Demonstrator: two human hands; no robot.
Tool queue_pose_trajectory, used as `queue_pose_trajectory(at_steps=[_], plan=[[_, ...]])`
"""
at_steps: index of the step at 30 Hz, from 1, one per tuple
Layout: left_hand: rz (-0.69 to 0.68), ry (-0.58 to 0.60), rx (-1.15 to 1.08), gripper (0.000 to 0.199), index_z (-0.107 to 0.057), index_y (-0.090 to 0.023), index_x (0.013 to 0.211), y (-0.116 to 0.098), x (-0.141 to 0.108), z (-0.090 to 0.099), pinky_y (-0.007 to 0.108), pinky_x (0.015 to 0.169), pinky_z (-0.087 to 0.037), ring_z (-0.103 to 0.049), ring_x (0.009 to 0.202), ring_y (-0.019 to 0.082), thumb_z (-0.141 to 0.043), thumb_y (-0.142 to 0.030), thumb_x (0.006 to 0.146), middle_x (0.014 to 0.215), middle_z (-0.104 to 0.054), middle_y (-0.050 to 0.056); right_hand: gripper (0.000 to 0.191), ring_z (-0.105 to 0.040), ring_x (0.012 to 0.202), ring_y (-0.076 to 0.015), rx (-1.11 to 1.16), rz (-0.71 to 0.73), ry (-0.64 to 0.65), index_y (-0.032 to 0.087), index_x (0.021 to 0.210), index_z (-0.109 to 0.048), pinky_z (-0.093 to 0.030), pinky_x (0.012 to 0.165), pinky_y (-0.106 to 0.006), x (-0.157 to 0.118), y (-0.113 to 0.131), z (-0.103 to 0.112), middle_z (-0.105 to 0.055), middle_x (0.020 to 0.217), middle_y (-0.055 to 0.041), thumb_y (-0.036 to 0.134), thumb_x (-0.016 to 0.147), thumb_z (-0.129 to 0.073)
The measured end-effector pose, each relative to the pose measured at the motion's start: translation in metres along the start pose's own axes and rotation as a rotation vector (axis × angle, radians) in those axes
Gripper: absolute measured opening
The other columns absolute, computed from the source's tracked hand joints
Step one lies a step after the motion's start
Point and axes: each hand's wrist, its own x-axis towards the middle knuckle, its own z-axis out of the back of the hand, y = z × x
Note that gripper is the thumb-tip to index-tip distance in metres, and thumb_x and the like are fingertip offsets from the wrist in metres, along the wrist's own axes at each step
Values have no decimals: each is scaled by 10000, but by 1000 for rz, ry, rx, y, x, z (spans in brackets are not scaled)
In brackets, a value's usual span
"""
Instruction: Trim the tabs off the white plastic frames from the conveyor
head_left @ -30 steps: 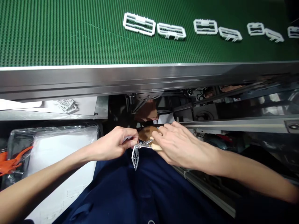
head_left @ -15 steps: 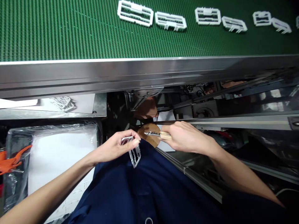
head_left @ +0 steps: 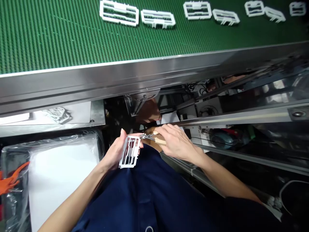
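Part: white plastic frame [head_left: 129,151], rectangular, slotted, barred.
Left hand [head_left: 113,153]: thumb and fingers pinching frame.
Right hand [head_left: 177,141]: fingers curled around wood-handled cutter [head_left: 159,140], metal tip just beside frame.

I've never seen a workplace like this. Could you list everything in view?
Conveyor belt: one, green mesh, across the top.
Plastic frames: seven, white, in a row on the belt.
Belt edge rail: one, steel, along the belt's near side.
Piled frames: count unclear, white, on a lower left shelf.
Wrapped pack: one, white under clear film, lower left.
Orange piece: one, orange, on the pack's left.
Round pad: one, brown, behind the tool.
Small tool: one, metal tip, pale wooden handle, centre.
Held frame: one, white, centre.
Shirt: one, dark blue, bottom centre.
Left hand: one, holding the held frame.
Right hand: one, holding the small tool.
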Motion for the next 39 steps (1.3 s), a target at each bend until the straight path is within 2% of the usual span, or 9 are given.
queue_pose_trajectory(at_steps=[12,17,22,25,29,31,34,37,39], plan=[[10,-15,131,693,-644,-139,1128,-3,-6,-5,207,449,-377,-483,567,136,-300,-675,856,810,-647,83,217,-495,809,-172,-56,88,90,186,994,-586,-295,721,-291,9,-2,8,-579,856,-45,281,873,-433],[4,-16,181,689,-675,-142,1050,-4,-6,-5,231,454,-369,-481,532,146,-310,-688,843,753,-648,72,190,-498,749,-155,-54,113,92,190,949,-588,-289,690,-280,9,-4,11,-581,812,-30,274,860,-443],[22,-9,193,693,-698,-127,937,-2,-5,-3,238,415,-325,-451,482,144,-333,-704,823,646,-617,62,169,-479,626,-128,-9,116,100,215,874,-593,-231,575,-277,11,-8,11,-571,711,1,289,864,-441],[10,-20,91,620,-672,-134,973,-3,-1,-6,219,447,-371,-493,536,139,-371,-660,843,736,-633,68,173,-463,589,-112,129,11,72,215,838,-584,-225,551,-261,14,-10,7,-570,683,18,333,860,-459],[-105,-143,63,461,-614,-163,956,-11,10,-15,203,481,-408,-513,570,125,-471,-587,846,760,-604,35,315,-454,581,-91,531,-245,-53,186,743,-508,-299,559,-223,20,1,-7,-548,664,32,483,845,-484],[-144,-232,155,426,-584,-154,852,-16,18,-20,193,466,-389,-483,518,104,-522,-574,826,671,-560,5,330,-462,582,-87,758,-257,-60,186,740,-492,-336,557,-212,24,11,-16,-545,670,37,506,794,-554],[-183,-304,312,436,-530,-145,727,-21,26,-26,191,450,-362,-445,469,89,-579,-574,787,579,-506,-19,271,-493,600,-91,1002,-203,-63,190,764,-498,-390,581,-214,29,23,-27,-557,692,36,425,743,-631],[-186,-296,378,440,-511,-149,698,-26,29,-31,193,438,-343,-432,452,91,-597,-574,772,535,-493,-21,211,-506,615,-99,1066,-175,-129,186,745,-506,-417,616,-230,34,22,-32,-555,690,32,354,732,-633],[-167,-301,361,436,-511,-152,685,-29,28,-31,198,435,-344,-427,441,93,-594,-570,774,511,-476,-24,195,-503,613,-103,1061,-217,-185,185,733,-517,-422,624,-241,35,16,-34,-555,683,28,340,725,-635]])
